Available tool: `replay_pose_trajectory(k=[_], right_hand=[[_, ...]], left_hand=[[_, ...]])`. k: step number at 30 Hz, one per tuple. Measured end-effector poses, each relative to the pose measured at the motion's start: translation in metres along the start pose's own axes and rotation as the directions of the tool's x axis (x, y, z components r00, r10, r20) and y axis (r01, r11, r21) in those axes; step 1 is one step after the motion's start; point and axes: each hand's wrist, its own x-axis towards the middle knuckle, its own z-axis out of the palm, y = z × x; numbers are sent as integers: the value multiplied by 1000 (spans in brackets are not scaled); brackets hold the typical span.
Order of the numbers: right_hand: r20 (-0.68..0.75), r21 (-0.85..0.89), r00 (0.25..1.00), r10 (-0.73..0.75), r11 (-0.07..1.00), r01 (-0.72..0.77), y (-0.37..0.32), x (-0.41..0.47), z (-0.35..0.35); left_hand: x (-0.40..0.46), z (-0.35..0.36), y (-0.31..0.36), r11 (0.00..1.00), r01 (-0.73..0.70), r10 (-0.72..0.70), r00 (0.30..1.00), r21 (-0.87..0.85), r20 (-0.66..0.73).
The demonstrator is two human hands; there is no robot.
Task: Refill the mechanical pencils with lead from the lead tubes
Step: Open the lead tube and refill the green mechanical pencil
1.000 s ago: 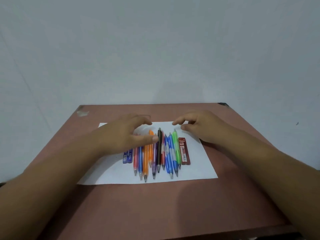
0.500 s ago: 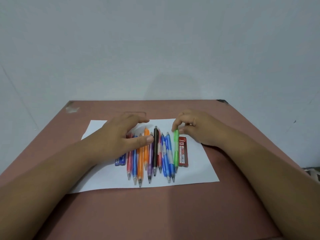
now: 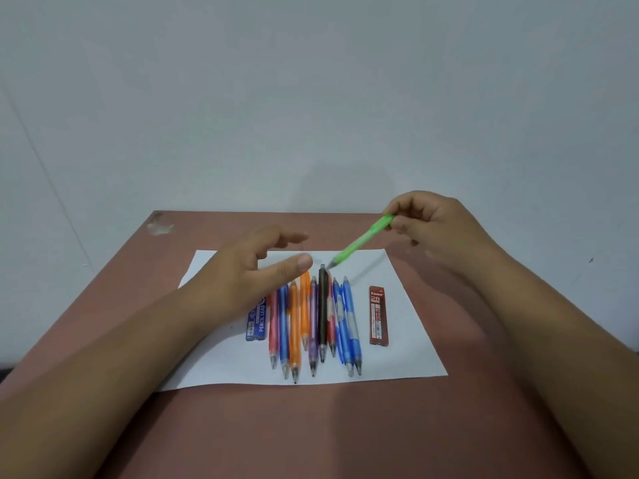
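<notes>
"2B" on the red lead tube (image 3: 378, 315); "PENCIL LEAD" on the blue lead tube (image 3: 257, 323).

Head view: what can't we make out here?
- Blue lead tube: top end hidden under left hand.
- Green pencil: cap end hidden in right hand; motion-blurred.
- Red lead tube: small print too small to read.
- Lead inside pencils: cannot tell.

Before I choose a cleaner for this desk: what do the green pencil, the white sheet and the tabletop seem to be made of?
Green pencil: likely translucent plastic; light glows through its barrel.
White sheet: apparently thin matte paper, lying flat with crisp edges.
Tabletop: smooth reddish-brown surface with a dull sheen, perhaps laminate or painted board; I cannot tell which.
</notes>
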Motion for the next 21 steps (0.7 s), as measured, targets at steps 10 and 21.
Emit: replay_pose_trajectory(k=[10, 21], right_hand=[[-27, -121, 999, -22, 992, 18, -29, 3, 65], [27, 105, 994, 109, 988, -111, -18, -15, 68]], left_hand=[[3, -3, -11, 982, -50, 79, 985, 185, -152], [14, -10, -31, 976, -15, 50, 987, 216, -155]])
